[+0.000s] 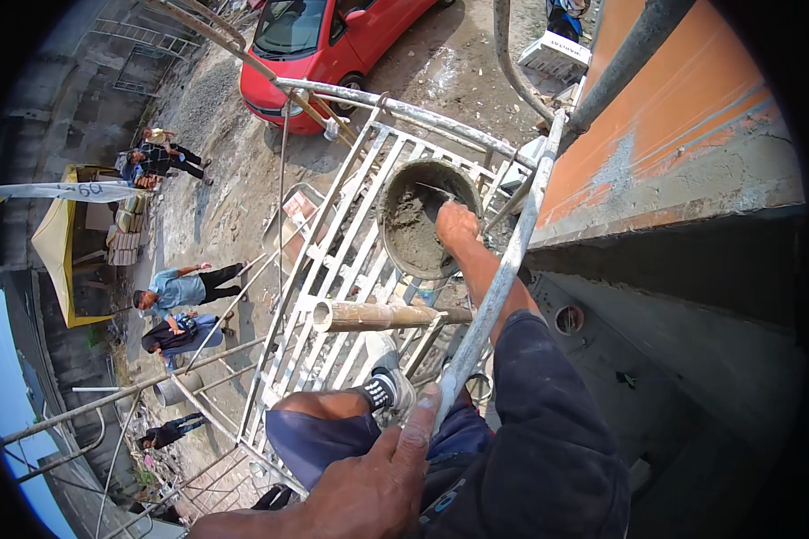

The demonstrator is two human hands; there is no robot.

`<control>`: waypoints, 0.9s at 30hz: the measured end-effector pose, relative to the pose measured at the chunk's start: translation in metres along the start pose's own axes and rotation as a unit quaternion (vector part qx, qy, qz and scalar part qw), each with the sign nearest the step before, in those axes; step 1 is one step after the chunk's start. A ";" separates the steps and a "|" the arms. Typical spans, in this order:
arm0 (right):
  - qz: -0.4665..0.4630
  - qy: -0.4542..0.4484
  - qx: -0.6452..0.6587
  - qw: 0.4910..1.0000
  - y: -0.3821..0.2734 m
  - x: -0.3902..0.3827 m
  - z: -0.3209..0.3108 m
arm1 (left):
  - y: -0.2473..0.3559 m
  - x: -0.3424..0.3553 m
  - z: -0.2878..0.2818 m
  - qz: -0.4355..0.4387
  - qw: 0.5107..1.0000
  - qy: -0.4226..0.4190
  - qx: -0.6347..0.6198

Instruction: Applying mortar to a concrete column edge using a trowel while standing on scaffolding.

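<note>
My right hand (458,225) reaches under a pale metal scaffold pole (503,278) and into a round bucket (386,235). It is closed round a trowel (435,189), whose thin blade shows beyond my fist; the handle is hidden. Wet grey mortar (413,229) lies in the bucket, heaped towards one side. The bucket stands on a slatted white metal platform (342,260). Low in the view, my left hand (377,476) is closed on the near part of the same pole, with a digit stretched along it. Most of its fingers are out of sight.
A cut bamboo pole (377,316) crosses the platform near my shoe (391,368). On the right rises an orange wall (683,117) with a rough cement edge. Below are a red car (310,54), several people including one in light blue (175,292), and a yellow canopy (54,251).
</note>
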State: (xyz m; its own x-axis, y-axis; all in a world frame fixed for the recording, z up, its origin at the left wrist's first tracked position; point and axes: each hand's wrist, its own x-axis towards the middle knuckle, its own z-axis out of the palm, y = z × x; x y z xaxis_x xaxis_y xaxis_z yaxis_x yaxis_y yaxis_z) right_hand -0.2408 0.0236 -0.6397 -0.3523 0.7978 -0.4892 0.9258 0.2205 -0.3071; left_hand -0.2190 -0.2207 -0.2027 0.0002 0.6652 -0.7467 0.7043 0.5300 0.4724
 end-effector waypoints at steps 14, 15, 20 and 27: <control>-0.187 -0.160 0.193 0.950 -0.009 0.006 0.017 | -0.012 -0.008 -0.003 0.043 0.998 -0.019 -0.045; 0.094 -0.267 0.499 0.819 -0.025 -0.012 0.017 | -0.021 -0.005 0.007 0.102 0.991 0.071 -0.054; 0.145 -0.400 0.449 0.786 0.040 -0.024 0.059 | -0.015 0.000 0.013 0.134 0.984 0.097 -0.061; -0.420 -0.047 -0.101 0.901 0.114 0.044 0.072 | -0.020 -0.001 0.018 0.151 0.977 0.082 -0.123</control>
State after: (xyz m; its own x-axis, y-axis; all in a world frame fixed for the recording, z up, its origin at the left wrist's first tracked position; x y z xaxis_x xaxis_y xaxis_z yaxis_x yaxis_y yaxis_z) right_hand -0.1604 0.0434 -0.7552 -0.9410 0.2533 -0.2245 0.3307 0.8289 -0.4511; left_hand -0.2203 -0.2418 -0.2198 0.0535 0.8753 -0.4807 0.4978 0.3939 0.7727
